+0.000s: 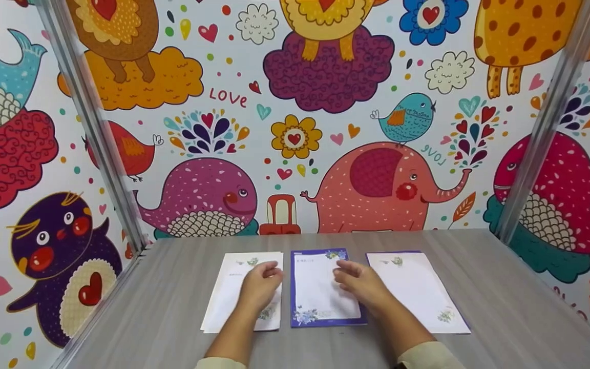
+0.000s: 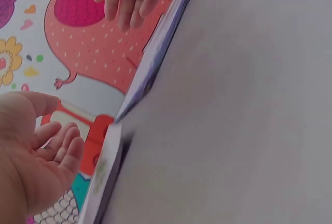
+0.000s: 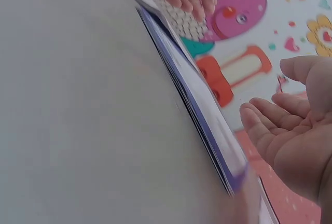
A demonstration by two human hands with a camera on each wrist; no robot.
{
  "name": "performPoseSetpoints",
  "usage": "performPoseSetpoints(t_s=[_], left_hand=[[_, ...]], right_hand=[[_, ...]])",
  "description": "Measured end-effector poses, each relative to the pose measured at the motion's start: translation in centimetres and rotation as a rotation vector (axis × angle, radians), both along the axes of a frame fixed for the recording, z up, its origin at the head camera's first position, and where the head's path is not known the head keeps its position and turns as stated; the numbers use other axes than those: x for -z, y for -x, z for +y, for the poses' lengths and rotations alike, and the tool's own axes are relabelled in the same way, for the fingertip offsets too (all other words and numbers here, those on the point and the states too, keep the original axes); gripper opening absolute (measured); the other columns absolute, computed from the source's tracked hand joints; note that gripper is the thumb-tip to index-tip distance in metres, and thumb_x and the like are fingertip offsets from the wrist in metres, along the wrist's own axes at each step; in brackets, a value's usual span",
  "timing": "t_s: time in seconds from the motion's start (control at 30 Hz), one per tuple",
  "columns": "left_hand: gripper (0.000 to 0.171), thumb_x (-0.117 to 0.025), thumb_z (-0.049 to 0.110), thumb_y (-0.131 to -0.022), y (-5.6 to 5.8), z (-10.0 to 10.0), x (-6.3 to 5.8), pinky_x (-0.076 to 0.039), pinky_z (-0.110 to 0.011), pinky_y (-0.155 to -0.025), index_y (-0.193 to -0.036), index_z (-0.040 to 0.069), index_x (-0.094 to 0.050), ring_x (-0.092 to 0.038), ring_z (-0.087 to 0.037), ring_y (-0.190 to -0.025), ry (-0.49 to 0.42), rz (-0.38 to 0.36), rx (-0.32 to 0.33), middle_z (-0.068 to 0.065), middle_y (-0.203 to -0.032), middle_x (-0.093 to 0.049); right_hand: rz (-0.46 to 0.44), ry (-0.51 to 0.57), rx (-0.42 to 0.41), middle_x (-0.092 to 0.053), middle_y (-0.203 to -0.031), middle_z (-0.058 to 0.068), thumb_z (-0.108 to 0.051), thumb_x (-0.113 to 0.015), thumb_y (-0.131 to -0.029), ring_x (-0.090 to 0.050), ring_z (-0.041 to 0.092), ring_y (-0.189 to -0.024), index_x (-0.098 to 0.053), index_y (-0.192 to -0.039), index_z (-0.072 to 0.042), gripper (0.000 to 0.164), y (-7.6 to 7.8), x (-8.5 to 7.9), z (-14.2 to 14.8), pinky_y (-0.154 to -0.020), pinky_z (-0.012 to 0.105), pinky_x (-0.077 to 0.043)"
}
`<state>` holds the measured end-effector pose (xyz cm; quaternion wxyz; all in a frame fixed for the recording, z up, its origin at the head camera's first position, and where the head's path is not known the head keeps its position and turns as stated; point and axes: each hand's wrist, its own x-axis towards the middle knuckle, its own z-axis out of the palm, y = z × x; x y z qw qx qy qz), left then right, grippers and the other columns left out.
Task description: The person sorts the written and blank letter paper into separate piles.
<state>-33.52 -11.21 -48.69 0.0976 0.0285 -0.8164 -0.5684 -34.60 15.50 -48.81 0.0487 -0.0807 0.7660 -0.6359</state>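
Note:
Three flat piles of printed paper lie side by side. The left pile (image 1: 223, 302) is white with small green floral prints. A middle pile (image 1: 320, 294) has a purple border and blue flowers at two corners. White with floral prints too, the right pile (image 1: 413, 292) shows a purple strip along its top edge. My left hand (image 1: 260, 287) is over the left pile, palm inward, fingers loosely bent and holding nothing. Facing it, my right hand (image 1: 366, 287) overlaps the middle pile's right edge in the head view, its fingers relaxed with nothing in them.
The piles rest on a grey wood-grain table (image 1: 162, 292). Behind it stands a white wall panel (image 1: 295, 179) printed with cartoon animals. Metal posts (image 1: 95, 118) rise at the left and right corners, with more printed panels at the sides.

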Motion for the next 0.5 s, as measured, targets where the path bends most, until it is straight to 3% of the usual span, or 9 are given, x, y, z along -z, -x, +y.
performPoseSetpoints(t_s=[0.17, 0.3, 0.4, 0.5], left_hand=[[0.048, -0.073, 0.024, -0.099, 0.3, 3.1, -0.4, -0.061, -0.042, -0.103, -0.139, 0.000, -0.066, -0.072, -0.025, -0.117, -0.051, -0.025, 0.056, -0.012, -0.124, -0.075], [0.046, -0.075, 0.026, -0.099, 0.2, 4.1, -0.4, -0.060, -0.042, -0.106, -0.139, 0.003, -0.067, -0.071, -0.023, -0.117, -0.058, -0.033, 0.075, -0.009, -0.124, -0.075], [0.051, -0.076, 0.026, -0.098, 0.0, 4.1, -0.2, -0.056, -0.047, -0.112, -0.142, 0.003, -0.065, -0.069, -0.029, -0.125, -0.038, -0.049, 0.106, -0.012, -0.132, -0.073], [0.064, -0.079, 0.030, -0.095, -0.2, 3.8, 0.0, -0.045, -0.060, -0.122, -0.151, 0.007, -0.058, -0.056, -0.042, -0.144, 0.037, -0.090, 0.168, -0.019, -0.152, -0.061]], right_hand=[[-0.002, -0.072, 0.074, -0.067, -0.147, 0.018, -0.032, -0.070, -0.104, -0.070, 0.033, -0.132, -0.058, -0.152, -0.003, 0.057, 0.1, -0.1, 2.9, -0.111, 0.048, -0.057], [0.000, -0.103, 0.092, -0.065, -0.151, 0.015, -0.039, -0.073, -0.101, -0.067, 0.033, -0.137, -0.056, -0.154, -0.007, 0.064, 0.1, 0.1, 4.4, -0.116, 0.051, -0.054], [0.002, -0.135, 0.094, -0.064, -0.153, 0.013, -0.040, -0.074, -0.100, -0.063, 0.034, -0.142, -0.056, -0.155, -0.009, 0.066, 0.0, 0.2, 4.9, -0.118, 0.053, -0.051], [0.004, -0.200, 0.079, -0.061, -0.157, 0.011, -0.042, -0.075, -0.099, -0.056, 0.036, -0.149, -0.055, -0.156, -0.014, 0.067, 0.0, 0.3, 4.8, -0.121, 0.056, -0.048]])
